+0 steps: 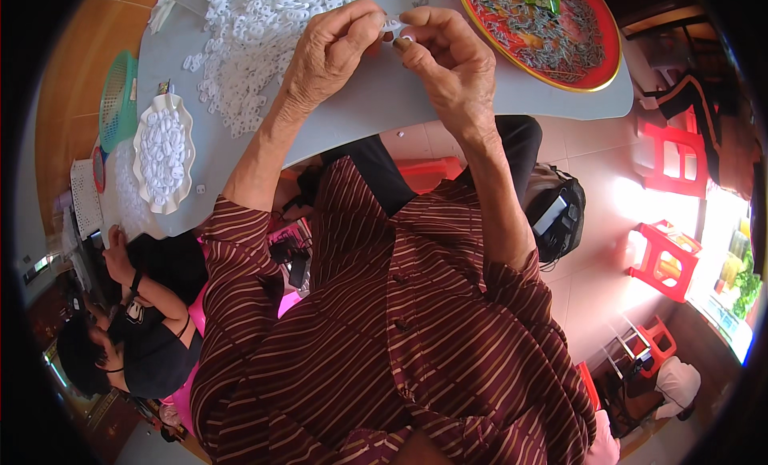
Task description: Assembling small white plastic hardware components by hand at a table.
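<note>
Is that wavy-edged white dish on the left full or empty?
Full: the dish is heaped with small white pieces that hide its bottom; mainly the rim shows.

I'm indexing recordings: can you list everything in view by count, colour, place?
table: one, grey, top
small pieces: many, white, table and dish
dish: one, white, table's left end
round tray: one, red, table's right side
metal pieces: many, grey, in tray
basket: one, green, beyond table's left
stools: at least three, red, right
bag: one, black, centre right
co-worker: one, dark clothes, lower left
held piece: one or more, white, top centre
shirt: one, maroon striped, centre
left hand: one, bare, at held piece
right hand: one, bare, at held piece
</note>
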A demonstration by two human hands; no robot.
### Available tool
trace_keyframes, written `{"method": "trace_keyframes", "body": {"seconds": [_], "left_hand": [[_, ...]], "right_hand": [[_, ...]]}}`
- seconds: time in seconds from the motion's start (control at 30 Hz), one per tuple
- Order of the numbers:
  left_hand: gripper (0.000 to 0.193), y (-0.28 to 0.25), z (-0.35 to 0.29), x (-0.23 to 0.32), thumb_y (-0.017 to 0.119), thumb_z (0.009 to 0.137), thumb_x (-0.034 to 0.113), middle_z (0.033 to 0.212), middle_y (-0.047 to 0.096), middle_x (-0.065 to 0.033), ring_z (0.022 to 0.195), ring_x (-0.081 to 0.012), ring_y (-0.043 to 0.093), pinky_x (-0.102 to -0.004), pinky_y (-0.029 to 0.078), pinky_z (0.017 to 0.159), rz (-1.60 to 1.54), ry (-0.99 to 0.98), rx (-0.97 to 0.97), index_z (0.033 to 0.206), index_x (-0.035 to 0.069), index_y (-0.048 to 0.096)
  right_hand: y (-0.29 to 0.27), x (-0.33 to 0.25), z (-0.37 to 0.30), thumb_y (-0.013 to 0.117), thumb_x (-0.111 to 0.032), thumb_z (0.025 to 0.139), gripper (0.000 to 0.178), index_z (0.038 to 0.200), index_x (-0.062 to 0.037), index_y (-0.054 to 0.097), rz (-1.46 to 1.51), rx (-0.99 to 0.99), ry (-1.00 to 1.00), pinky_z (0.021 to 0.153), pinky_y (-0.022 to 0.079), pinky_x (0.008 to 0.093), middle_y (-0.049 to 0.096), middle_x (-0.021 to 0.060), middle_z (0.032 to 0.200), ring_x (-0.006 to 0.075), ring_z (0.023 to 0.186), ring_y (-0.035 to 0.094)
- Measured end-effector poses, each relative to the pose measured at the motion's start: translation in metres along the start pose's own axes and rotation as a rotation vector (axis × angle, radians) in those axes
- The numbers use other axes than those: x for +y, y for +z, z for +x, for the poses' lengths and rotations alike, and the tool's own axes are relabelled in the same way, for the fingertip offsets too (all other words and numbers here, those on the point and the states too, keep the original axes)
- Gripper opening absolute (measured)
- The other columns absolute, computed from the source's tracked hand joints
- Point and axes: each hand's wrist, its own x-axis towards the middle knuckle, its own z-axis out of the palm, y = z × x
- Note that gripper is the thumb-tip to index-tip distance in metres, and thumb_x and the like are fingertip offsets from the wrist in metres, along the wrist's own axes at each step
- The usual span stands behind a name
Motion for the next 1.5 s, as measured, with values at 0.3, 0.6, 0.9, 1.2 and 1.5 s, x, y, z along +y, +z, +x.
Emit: {"method": "trace_keyframes", "body": {"seconds": [0.3, 0.6, 0.9, 1.2, 1.5], "left_hand": [[0.024, -0.001, 0.001, 0.004, 0.049, 0.092, 0.025, 0.062, 0.053, -0.0037, 0.058, -0.0111, 0.048, -0.0268, 0.041, 0.055, -0.009, -0.028, -0.068, 0.084, 0.003, 0.055], [0.024, 0.001, 0.000, 0.008, 0.049, 0.092, 0.024, 0.062, 0.050, -0.0026, 0.058, -0.0102, 0.044, -0.0256, 0.039, 0.055, -0.012, -0.048, -0.077, 0.084, 0.003, 0.055], [0.025, -0.002, 0.002, 0.000, 0.047, 0.091, 0.023, 0.067, 0.057, -0.0003, 0.064, -0.0086, 0.053, -0.0230, 0.043, 0.059, -0.180, -0.095, 0.047, 0.086, 0.004, 0.061], [0.031, -0.007, 0.003, 0.003, 0.043, 0.090, 0.025, 0.079, 0.060, -0.0023, 0.073, -0.0092, 0.052, -0.0231, 0.042, 0.069, -0.189, -0.075, -0.069, 0.090, 0.001, 0.063], [0.033, -0.007, 0.003, 0.006, 0.038, 0.091, 0.022, 0.086, 0.059, -0.0038, 0.078, -0.0105, 0.048, -0.0236, 0.040, 0.075, -0.241, -0.079, -0.122, 0.088, -0.002, 0.060]], "right_hand": [[-0.001, 0.000, 0.001, 0.062, 0.002, 0.081, 0.027, 0.106, 0.0022, 0.054, -0.017, 0.024, -0.020, 0.070, 0.047, 0.0197, 0.060, 0.0026, 0.084, 0.0067, 0.077, 0.057], [0.002, -0.006, 0.001, 0.062, 0.002, 0.082, 0.023, 0.103, 0.0039, 0.053, 0.036, 0.022, 0.026, 0.073, 0.050, 0.0226, 0.061, 0.0042, 0.083, 0.0111, 0.079, 0.061], [0.001, -0.002, 0.001, 0.065, -0.001, 0.081, 0.025, 0.103, 0.0021, 0.053, -0.017, 0.021, 0.020, 0.068, 0.047, 0.0202, 0.061, 0.0046, 0.083, 0.0073, 0.074, 0.056], [0.002, -0.001, 0.002, 0.067, -0.004, 0.081, 0.027, 0.102, 0.0011, 0.052, 0.070, 0.024, 0.024, 0.066, 0.048, 0.0211, 0.063, 0.0056, 0.081, 0.0080, 0.072, 0.057], [0.003, -0.010, 0.000, 0.065, -0.004, 0.083, 0.022, 0.098, 0.0020, 0.050, 0.080, 0.031, 0.114, 0.059, 0.052, 0.0218, 0.064, 0.0103, 0.081, 0.0122, 0.066, 0.062]]}}
